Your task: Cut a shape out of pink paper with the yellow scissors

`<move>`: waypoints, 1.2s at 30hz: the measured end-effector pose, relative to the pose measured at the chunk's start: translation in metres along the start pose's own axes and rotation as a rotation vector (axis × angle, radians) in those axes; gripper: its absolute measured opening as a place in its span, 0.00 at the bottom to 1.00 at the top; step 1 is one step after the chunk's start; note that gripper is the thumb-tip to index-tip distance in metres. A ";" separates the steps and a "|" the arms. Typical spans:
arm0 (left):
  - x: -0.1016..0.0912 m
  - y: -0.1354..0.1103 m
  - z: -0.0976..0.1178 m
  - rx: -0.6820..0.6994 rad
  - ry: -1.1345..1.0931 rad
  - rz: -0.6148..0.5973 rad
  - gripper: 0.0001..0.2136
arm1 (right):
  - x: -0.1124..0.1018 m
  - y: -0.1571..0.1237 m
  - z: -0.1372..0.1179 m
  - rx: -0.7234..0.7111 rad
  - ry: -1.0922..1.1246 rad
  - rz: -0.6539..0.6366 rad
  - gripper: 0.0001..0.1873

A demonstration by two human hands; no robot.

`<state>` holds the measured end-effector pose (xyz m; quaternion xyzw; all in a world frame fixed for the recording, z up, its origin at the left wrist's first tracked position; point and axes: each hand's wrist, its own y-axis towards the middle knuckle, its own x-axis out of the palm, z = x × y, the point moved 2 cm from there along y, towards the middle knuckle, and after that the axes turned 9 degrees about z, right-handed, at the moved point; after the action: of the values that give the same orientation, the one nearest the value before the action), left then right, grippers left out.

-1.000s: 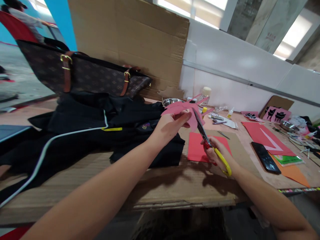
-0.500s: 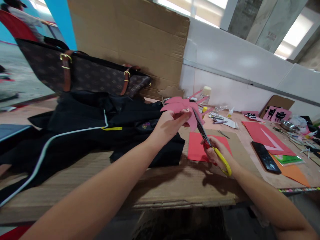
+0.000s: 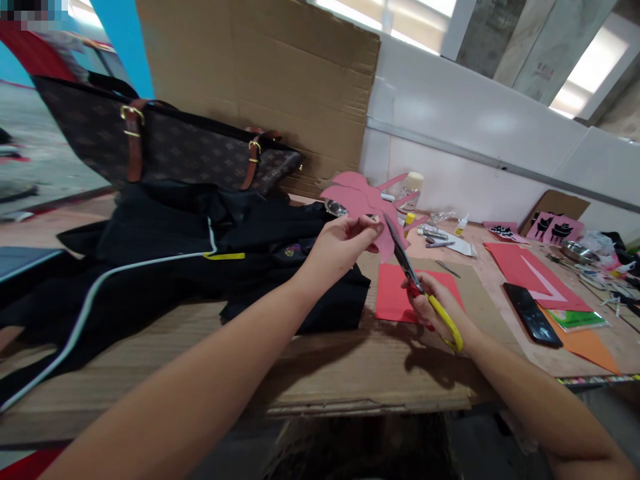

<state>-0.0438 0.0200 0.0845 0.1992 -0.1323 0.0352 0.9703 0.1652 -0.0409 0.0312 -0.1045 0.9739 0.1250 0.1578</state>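
My left hand [image 3: 347, 243] is closed, its thumb and fingers pinching a pink paper cutout [image 3: 357, 195] with rounded lobes on the left and thin strips on the right. My right hand [image 3: 437, 303] grips a pair of scissors [image 3: 405, 263] with yellow and red handles. Their blades point up and left, against the cutout close to my left fingertips; how far they are apart I cannot tell. Both hands are raised above the table. Below the scissors lies a sheet of red paper [image 3: 393, 300] on brown cardboard.
Black cloth [image 3: 165, 233] with a white cord [image 3: 95, 293] covers the left side, before a patterned bag [image 3: 195, 147]. To the right lie a phone [image 3: 533, 313], red paper [image 3: 520, 263] and a metal bowl [image 3: 577, 251]. A capped jar [image 3: 414, 183] and glue stick [image 3: 409, 223] stand behind.
The cutout's left lobes have tilted upward and show more of their face. My left fingers have shifted slightly; my right hand and the scissors look almost unmoved.
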 end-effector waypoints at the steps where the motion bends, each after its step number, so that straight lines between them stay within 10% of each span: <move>1: 0.000 0.000 0.000 -0.008 0.004 0.006 0.20 | 0.000 0.000 0.000 0.000 0.004 0.002 0.25; 14: -0.006 -0.001 0.009 0.105 0.275 -0.038 0.17 | 0.001 -0.002 -0.005 0.008 -0.008 0.003 0.28; 36: 0.000 -0.001 -0.002 0.023 0.129 -0.125 0.18 | -0.001 0.001 0.012 -0.019 0.072 -0.028 0.30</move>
<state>-0.0437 0.0199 0.0828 0.2158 -0.0566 -0.0114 0.9747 0.1687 -0.0362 0.0208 -0.1240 0.9761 0.1284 0.1236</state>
